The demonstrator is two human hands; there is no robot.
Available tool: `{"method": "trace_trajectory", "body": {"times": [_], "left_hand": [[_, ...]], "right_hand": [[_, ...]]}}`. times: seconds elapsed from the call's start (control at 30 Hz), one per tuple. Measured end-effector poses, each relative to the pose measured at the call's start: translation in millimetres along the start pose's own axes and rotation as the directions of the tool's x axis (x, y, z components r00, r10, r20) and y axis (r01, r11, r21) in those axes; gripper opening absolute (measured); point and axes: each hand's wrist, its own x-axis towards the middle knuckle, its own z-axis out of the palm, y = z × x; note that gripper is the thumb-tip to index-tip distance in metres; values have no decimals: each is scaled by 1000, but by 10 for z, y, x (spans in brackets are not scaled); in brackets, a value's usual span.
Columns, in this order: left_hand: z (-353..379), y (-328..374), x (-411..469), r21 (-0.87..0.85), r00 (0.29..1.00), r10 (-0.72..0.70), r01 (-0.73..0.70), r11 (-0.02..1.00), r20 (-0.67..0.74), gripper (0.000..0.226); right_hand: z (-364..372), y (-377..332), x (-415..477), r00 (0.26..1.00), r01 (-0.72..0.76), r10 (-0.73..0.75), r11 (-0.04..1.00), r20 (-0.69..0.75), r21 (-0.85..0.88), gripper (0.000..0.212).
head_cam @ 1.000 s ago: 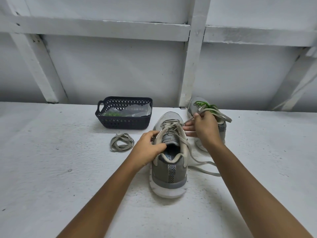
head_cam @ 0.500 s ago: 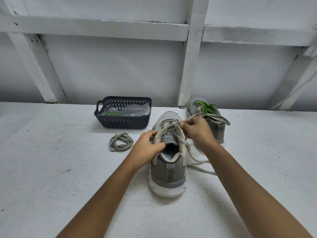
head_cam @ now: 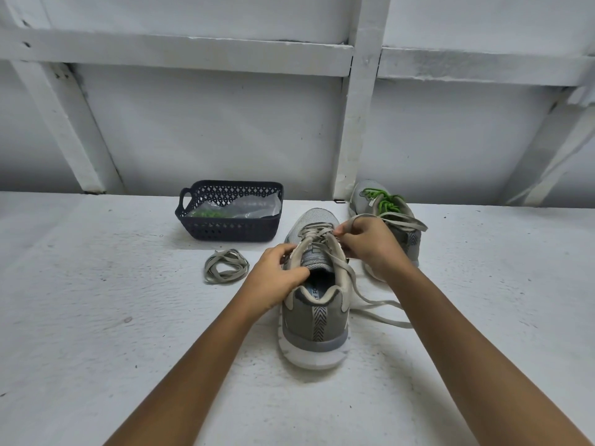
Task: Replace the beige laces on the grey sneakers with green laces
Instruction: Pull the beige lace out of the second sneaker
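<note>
A grey sneaker [head_cam: 314,323] stands heel toward me in the middle, still threaded with a beige lace [head_cam: 370,304] whose loose ends trail to its right. My left hand [head_cam: 277,278] grips the sneaker's left collar beside the tongue. My right hand [head_cam: 370,243] pinches the beige lace at the upper eyelets, with a loop of it over the fingers. Behind it a second grey sneaker [head_cam: 405,233] carries a green lace [head_cam: 383,201].
A dark blue basket [head_cam: 230,228] at the back left holds a clear plastic bag with green laces [head_cam: 211,214] inside. A removed beige lace [head_cam: 225,265] lies coiled in front of it. White wall with beams rises behind the white surface.
My right hand has moved left from over the rear sneaker to the front sneaker's upper eyelets, bringing the lace along. My left hand has stayed on the collar.
</note>
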Motion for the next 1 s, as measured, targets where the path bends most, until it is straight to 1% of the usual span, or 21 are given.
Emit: {"method": "trace_trajectory", "body": {"times": [0.1,0.17,0.27,0.3,0.33,0.37,0.4,0.43,0.47,0.5,0.53,0.57,0.6,0.63,0.67,0.7,0.73,0.8,0.83,0.9,1.0], "left_hand": [[-1,-4,0,2,1000,3,-3,1000,5,72],[-4,-4,0,-3,1000,5,-5,1000,6,72],[-9,-1,-3,-5,1000,2,-2,1000,7,73],[-7,-3,-3,-3,1000,3,-3,1000,8,73],[-7,-5,-2,-2,1000,6,-6,1000,8,73],[-8,-10,1,-1,1000,10,-10,1000,9,72],[-9,-11,6,3,1000,15,-15,1000,10,72],[-13,-18,14,13,1000,19,-19,1000,12,70],[-18,-22,20,34,1000,26,-26,999,18,67],[-23,-24,28,62,999,34,-35,997,24,63],[-35,-15,34,86,998,46,-49,995,32,57],[-48,5,42,96,998,59,-62,993,37,50],[-64,37,47,93,997,72,-75,993,38,46],[-75,75,66,85,996,80,-83,993,36,44],[-86,113,92,84,996,81,-83,993,26,44],[-96,143,131,90,997,75,-76,993,16,44],[-103,165,182,99,998,66,-67,993,8,43],[-118,181,281,117,998,64,-65,991,15,32],[-126,181,326,110,997,68,-70,991,24,26],[-142,200,405,73,997,63,-66,995,46,18],[-155,241,506,16,995,-6,5,1000,97,8]], "right_hand": [[-5,-14,4,999,-36,36,999,13,37,36],[-2,-36,-10,998,-69,70,992,-8,102,35],[-39,-63,-68,990,-98,122,959,-74,265,23],[-67,-52,-94,987,-99,130,953,-91,285,18],[-98,-43,-126,986,-105,136,957,-99,270,14],[-133,-25,-163,985,-121,145,969,-98,215,12],[-168,-3,-200,983,-149,160,982,-91,117,15],[-198,20,-242,981,-180,178,984,-83,-17,22],[-225,38,-293,980,-198,187,964,-72,-180,29],[-250,52,-348,980,-199,190,914,-61,-353,38],[-267,66,-400,981,-186,183,841,-56,-508,46],[-276,74,-444,985,-161,159,762,-61,-627,51],[-278,82,-477,991,-130,111,692,-73,-710,53],[-278,89,-491,995,-95,40,645,-91,-758,52],[-272,82,-503,993,-57,-43,630,-108,-775,50],[-257,67,-511,986,-9,-122,656,-118,-754,47],[-232,40,-518,976,48,-181,715,-119,-697,42],[-144,-23,-535,965,164,-244,853,-100,-495,28],[-88,-41,-543,963,198,-254,894,-89,-401,25],[9,-33,-539,966,212,-246,932,-83,-293,27],[96,5,-527,967,188,-224,950,-124,-249,24]]}}
